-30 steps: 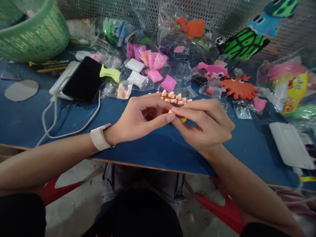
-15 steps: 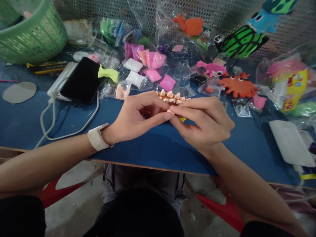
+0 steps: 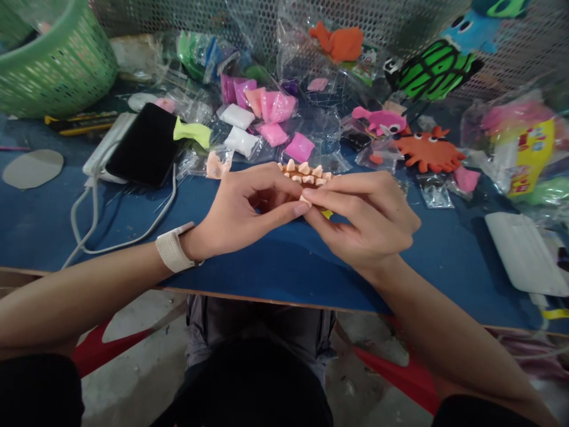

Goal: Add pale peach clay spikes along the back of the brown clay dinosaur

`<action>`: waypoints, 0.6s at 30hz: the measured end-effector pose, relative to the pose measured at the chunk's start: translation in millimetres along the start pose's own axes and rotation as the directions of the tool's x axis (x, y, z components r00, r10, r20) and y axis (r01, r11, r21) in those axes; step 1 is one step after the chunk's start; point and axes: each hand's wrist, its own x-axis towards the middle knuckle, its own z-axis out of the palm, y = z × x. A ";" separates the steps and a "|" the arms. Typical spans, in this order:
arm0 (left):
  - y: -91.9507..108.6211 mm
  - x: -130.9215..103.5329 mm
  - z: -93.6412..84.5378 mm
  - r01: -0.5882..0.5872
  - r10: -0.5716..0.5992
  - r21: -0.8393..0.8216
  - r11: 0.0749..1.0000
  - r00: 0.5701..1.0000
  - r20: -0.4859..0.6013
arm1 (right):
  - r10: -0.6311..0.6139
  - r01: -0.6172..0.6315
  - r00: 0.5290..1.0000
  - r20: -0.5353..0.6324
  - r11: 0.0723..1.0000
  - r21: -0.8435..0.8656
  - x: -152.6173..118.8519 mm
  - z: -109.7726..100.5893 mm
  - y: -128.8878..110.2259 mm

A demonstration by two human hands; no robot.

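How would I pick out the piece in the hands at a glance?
On the blue table, find where the left hand and right hand meet, near the middle. Pinched there is a small pale piece. The similar pale spikes just beyond stand in rows; this one sits alone between the hands.

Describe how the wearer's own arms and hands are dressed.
Both the left hand and the right hand are ungloved, with bare forearms. Black sleeves show at the bottom corners. The left wrist wears a cream, woven-looking band with a pale, flat piece on top, possibly a watch; the right wrist has none.
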 end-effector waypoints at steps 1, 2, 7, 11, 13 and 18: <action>-0.8 -0.3 0.2 -0.015 0.015 0.001 1.000 1.000 0.003 | -0.007 0.007 1.000 -0.011 1.000 0.011 0.5 0.4 -0.1; -1.6 -0.5 0.4 -0.026 0.026 0.001 1.000 1.000 0.006 | -0.006 0.006 1.000 -0.017 1.000 0.013 0.9 0.8 -0.3; -4.4 -0.3 0.3 -0.049 0.050 -0.024 0.998 0.998 0.031 | 0.014 -0.013 1.000 -0.027 1.000 0.026 0.5 2.7 -2.3; -5.8 -0.3 0.5 -0.045 0.046 -0.032 0.998 0.999 0.026 | 0.013 -0.012 1.000 -0.017 0.999 0.030 0.0 3.0 -2.8; -5.9 -0.9 0.9 -0.035 0.036 -0.040 0.999 0.999 0.024 | 0.011 -0.010 1.000 -0.024 0.999 0.033 0.3 3.2 -2.7; -4.9 -1.7 0.9 0.005 -0.002 -0.059 0.998 0.999 0.041 | 0.006 -0.005 0.999 -0.032 0.999 0.038 0.5 2.8 -3.0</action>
